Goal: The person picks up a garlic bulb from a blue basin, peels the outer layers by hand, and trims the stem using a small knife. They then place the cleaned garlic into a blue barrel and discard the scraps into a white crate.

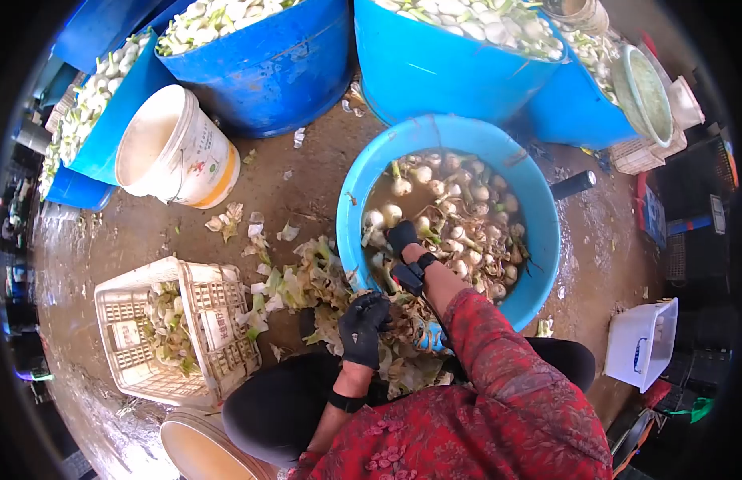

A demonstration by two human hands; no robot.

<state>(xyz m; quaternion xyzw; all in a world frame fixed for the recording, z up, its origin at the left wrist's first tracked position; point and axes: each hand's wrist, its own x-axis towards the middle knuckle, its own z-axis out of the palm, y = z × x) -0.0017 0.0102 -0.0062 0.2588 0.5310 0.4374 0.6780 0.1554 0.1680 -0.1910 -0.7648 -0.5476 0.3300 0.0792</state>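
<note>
A light blue tub holds murky water and many white bulbs with stems and roots. Reaching over its near rim, my right hand in a black glove is down among the bulbs at the left side; its fingertips are hard to make out. My left hand, also gloved in black, is curled just outside the tub's near left rim, beside a heap of peeled skins and leaves. Whatever its fingers may hold is too small to name. Dark bands circle both wrists.
Big blue tubs full of bulbs line the back. A white bucket stands at the back left, a plastic crate with leafy scraps at the left. A beige bucket sits at the lower left, a white bin at the right.
</note>
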